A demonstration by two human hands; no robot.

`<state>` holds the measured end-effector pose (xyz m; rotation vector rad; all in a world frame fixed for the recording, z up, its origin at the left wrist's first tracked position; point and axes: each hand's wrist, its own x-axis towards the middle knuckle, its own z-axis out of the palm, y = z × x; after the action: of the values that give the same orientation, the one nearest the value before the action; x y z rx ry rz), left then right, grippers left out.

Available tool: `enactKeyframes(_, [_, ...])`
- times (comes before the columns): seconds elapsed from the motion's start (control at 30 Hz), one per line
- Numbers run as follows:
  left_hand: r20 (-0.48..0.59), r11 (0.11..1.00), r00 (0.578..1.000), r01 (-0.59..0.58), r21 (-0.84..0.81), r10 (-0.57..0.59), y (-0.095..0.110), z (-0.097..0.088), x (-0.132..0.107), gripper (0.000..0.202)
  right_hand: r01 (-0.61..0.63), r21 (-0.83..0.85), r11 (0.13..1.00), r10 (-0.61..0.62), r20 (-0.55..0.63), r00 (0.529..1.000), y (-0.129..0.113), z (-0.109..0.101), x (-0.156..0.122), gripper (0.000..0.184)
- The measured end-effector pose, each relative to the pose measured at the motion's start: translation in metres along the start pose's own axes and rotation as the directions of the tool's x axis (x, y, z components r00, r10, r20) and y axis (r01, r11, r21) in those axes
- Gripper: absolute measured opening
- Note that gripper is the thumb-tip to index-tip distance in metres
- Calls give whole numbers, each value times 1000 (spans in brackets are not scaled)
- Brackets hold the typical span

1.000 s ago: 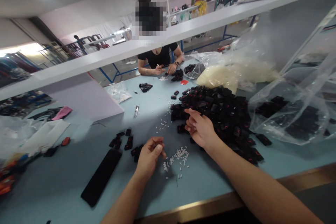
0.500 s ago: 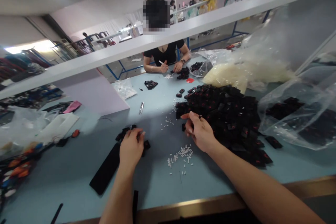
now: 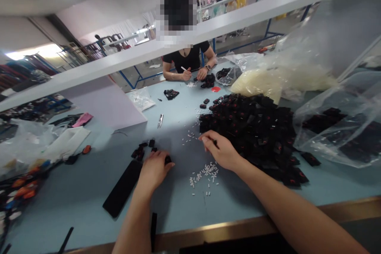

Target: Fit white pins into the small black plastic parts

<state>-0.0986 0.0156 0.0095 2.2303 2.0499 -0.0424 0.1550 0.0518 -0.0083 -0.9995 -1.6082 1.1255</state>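
Note:
My left hand rests palm down on the blue table, its fingers curled over small black pieces lying in a loose cluster; what is under the fingers is hidden. My right hand is at the near edge of a large heap of black pieces with red marks, its fingers pinched on one small black piece. A scatter of tiny white pins lies between the two hands.
A flat black slab lies left of my left hand. Small scissors lie farther back. Clear plastic bags with black pieces and a bag of white material stand at right. Another person works across the table.
My left hand left the white pins and moved left to the small black pieces, settling on them. My right hand drew a black piece from the heap's edge toward me.

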Motion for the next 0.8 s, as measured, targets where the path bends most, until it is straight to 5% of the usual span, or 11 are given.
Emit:
enactKeyframes(0.1, [-162, 992, 987, -18, -123, -2, 10, 5, 1, 30, 178, -303, 936, -101, 254, 962, 1, 0, -2, 14])
enactKeyframes(0.2, [-291, 950, 956, -61, -305, -32, 21, 9, 1, 30, 293, -500, 815, -35, 461, 887, -2, 6, -8, 19])
enactKeyframes(0.43, [-273, 749, 937, -18, -662, -219, 35, 11, 2, 27, 537, -649, 539, -31, 622, 782, -3, 32, -22, 15])
enactKeyframes(0.67, [-5, 212, 966, 51, -976, -259, 42, 15, 4, 29, 573, -685, 451, -59, 617, 784, 1, 44, -25, 17])
enactKeyframes(0.8, [98, -135, 972, 70, -988, -213, 47, 17, 4, 30, 461, -672, 580, -27, 550, 835, 2, 39, -21, 10])
